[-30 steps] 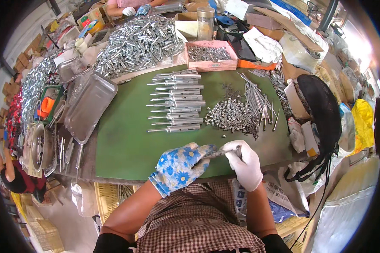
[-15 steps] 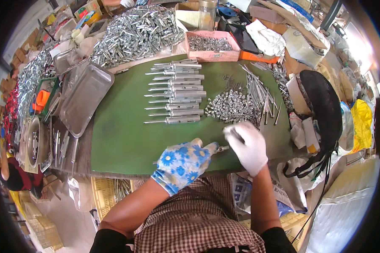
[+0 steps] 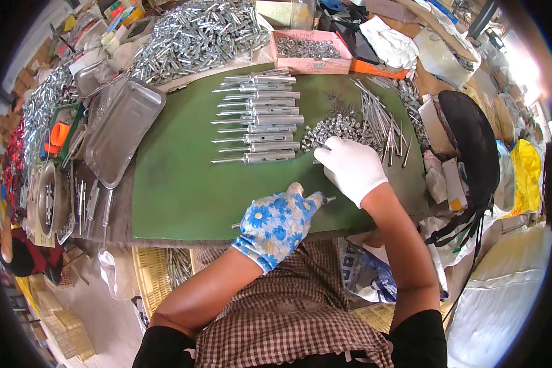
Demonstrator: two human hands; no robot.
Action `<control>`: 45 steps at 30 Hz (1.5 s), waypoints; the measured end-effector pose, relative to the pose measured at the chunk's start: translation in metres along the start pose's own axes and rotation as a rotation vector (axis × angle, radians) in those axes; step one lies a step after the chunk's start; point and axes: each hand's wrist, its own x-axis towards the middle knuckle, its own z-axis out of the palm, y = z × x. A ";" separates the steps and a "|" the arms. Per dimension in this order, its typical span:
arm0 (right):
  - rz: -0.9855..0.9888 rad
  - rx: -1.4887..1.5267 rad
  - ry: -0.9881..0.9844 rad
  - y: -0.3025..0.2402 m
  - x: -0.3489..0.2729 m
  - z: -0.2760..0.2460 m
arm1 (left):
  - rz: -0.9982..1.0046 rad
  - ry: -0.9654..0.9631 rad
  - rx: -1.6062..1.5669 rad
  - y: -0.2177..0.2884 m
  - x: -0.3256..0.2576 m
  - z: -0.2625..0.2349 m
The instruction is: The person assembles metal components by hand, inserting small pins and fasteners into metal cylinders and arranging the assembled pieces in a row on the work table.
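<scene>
My left hand (image 3: 279,224), in a white glove with blue flowers, is closed around a slim metal tool-like rod. One end of the metal rod (image 3: 330,200) sticks out past the fingertips, its other end past the heel of the hand. My right hand (image 3: 349,168), in a plain white glove, reaches to the near edge of a pile of small silver metal pieces (image 3: 337,127). Its fingers are bent and pressed together; what they pinch is mostly hidden. Left of that pile, several metal tubes with thin pins (image 3: 267,129) lie side by side in a column on the green mat (image 3: 178,196).
Long thin rods (image 3: 383,122) lie right of the pile. A pink box (image 3: 310,52) of small parts and a heap of metal tubes (image 3: 202,40) stand behind. An empty metal tray (image 3: 122,132) lies left; a black bag (image 3: 466,147) sits right. Another person (image 3: 27,254) is far left.
My right hand has moved away from the rod, up and left to the pile's near edge. My left hand has shifted slightly right, still holding the rod. The view has tilted a little.
</scene>
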 end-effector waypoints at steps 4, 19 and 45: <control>0.051 0.098 0.055 -0.003 0.002 -0.001 | -0.012 0.017 -0.020 -0.002 0.000 0.002; 0.099 0.195 0.118 0.016 -0.005 0.003 | -0.037 -0.082 -0.078 -0.001 0.002 -0.005; 0.481 0.530 0.423 0.041 -0.054 0.016 | -0.020 0.012 -0.059 0.005 0.003 0.005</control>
